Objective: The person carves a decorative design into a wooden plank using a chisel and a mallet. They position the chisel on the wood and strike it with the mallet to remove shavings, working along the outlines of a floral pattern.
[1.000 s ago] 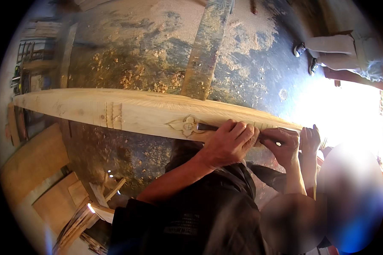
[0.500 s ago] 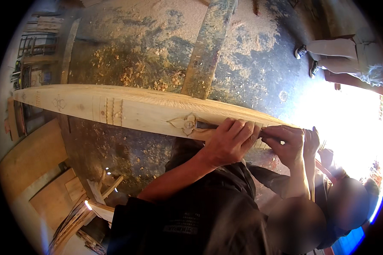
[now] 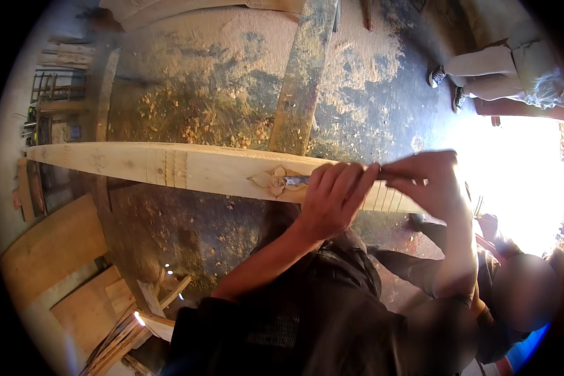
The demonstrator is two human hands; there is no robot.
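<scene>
A long, tapered pale wooden beam (image 3: 219, 175) crosses the view, with a carved four-lobed motif (image 3: 267, 183), bands and scored lines. My left hand (image 3: 335, 200) is closed around a chisel, whose metal blade (image 3: 294, 180) rests in the motif. My right hand (image 3: 429, 182) is closed on the chisel's rear part, just right of my left fingers, higher than the beam's face. The handle is mostly hidden by my fingers.
A cross plank (image 3: 297, 88) lies beyond the beam on the shaving-strewn floor (image 3: 194, 100). A person's legs (image 3: 482, 69) show upper right; a blurred co-worker (image 3: 501, 276) crouches right. Boards (image 3: 56, 238) and offcuts (image 3: 125, 338) sit lower left, near a rack (image 3: 56, 88).
My right hand has risen and tilted higher over the beam, still on the chisel. My left hand is slightly higher, and the beam appears a little lower in the view.
</scene>
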